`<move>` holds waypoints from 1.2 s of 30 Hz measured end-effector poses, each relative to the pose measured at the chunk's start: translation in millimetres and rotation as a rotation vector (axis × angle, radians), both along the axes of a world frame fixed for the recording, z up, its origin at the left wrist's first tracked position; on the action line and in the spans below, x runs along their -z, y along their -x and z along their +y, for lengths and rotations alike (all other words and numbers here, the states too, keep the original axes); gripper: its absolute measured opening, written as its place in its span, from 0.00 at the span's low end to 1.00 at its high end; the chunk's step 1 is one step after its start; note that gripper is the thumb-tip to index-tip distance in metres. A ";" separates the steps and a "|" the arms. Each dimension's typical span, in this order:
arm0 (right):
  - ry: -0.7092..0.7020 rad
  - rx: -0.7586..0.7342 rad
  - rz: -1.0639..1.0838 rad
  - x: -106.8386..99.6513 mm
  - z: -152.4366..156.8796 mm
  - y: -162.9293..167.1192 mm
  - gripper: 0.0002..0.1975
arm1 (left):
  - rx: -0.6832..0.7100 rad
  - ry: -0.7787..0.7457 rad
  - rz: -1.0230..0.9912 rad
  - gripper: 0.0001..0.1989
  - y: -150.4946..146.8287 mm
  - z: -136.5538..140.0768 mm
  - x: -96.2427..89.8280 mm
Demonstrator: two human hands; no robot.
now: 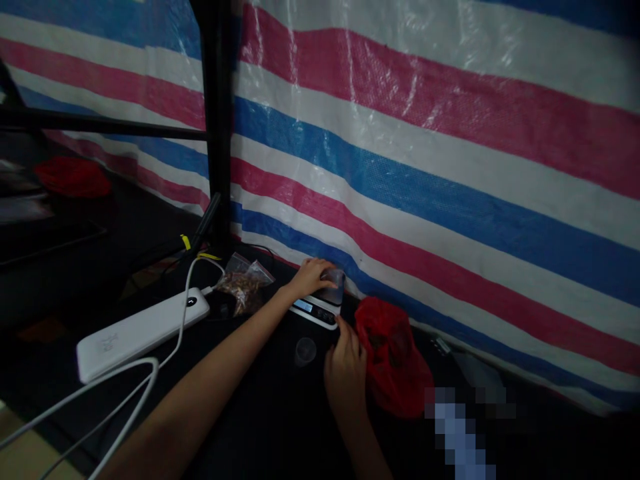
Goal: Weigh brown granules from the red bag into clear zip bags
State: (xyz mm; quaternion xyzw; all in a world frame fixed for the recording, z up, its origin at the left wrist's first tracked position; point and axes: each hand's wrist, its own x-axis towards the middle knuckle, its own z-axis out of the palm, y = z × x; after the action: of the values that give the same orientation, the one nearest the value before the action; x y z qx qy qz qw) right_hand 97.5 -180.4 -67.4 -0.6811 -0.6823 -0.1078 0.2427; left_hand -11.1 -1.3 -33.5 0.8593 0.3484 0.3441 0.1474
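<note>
A small white digital scale (317, 312) with a lit display and dark buttons lies on the black surface, close to the striped sheet. Over its dark platform, my left hand (309, 278) has its thumb and fingers around a clear plastic container (337, 283), whose contents I cannot make out. My right hand (346, 363) touches the scale's front right corner with an extended index finger; its other fingers bend loosely, holding nothing visible. A small clear round cup (305, 351) stands in front of the scale. Right of my right hand sits a crumpled red plastic bag (393, 360).
A white power bank (143, 333) with a looping white cable (183, 320) lies to the left. Behind it are zip bags of small brown pieces (243, 287). A black post (217, 133) rises before the striped sheet (400, 153). Another red bag (73, 177) lies far left.
</note>
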 end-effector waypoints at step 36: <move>-0.099 -0.105 0.469 -8.7 9.5 -17.7 0.12 | -0.340 -0.350 0.092 0.11 51.2 -67.7 7.5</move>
State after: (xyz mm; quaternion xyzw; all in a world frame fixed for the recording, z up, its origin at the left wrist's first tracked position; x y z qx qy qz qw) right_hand 115.1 -170.9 -58.7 -0.6384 -0.6358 0.0328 0.4326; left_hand -62.3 -69.0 -41.0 0.8154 0.4295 0.3798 -0.0796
